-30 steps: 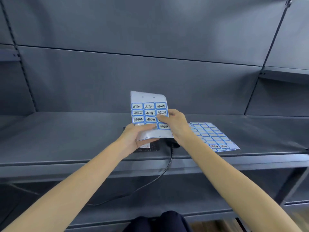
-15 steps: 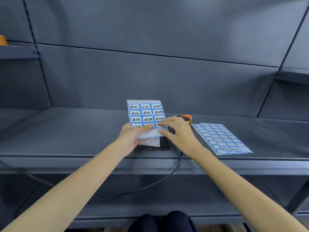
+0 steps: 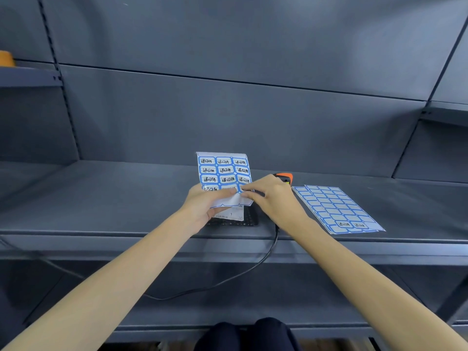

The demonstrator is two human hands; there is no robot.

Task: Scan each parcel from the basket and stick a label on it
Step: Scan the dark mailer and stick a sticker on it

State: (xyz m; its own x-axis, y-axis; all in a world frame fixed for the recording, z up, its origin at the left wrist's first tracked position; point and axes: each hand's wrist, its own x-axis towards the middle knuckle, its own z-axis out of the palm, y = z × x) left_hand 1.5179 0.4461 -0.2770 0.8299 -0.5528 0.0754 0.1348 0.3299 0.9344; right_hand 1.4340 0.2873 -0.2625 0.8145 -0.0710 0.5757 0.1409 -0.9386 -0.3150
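A sheet of blue-bordered labels (image 3: 224,171) with black handwriting stands upright above the shelf. My left hand (image 3: 206,206) grips its lower left part, thumb across the front. My right hand (image 3: 271,198) pinches a label at the sheet's lower right edge. Under both hands a black parcel (image 3: 250,219) with a white shipping slip (image 3: 234,216) lies flat on the grey shelf (image 3: 101,198). The orange-tipped scanner (image 3: 285,178) lies behind my right hand, mostly hidden, and its black cable (image 3: 253,269) hangs over the shelf's front edge. No basket is in view.
Further label sheets (image 3: 336,209), mostly used, are spread on the shelf to the right. A grey back panel closes the shelf behind. An orange object (image 3: 6,58) sits on the upper left shelf. Dark clothing (image 3: 243,333) shows at the bottom.
The label sheet has come down closer to the parcel. My right hand's fingers have shifted to the sheet's lower right label. The view has drifted left, bringing the scanner's orange tip into sight.
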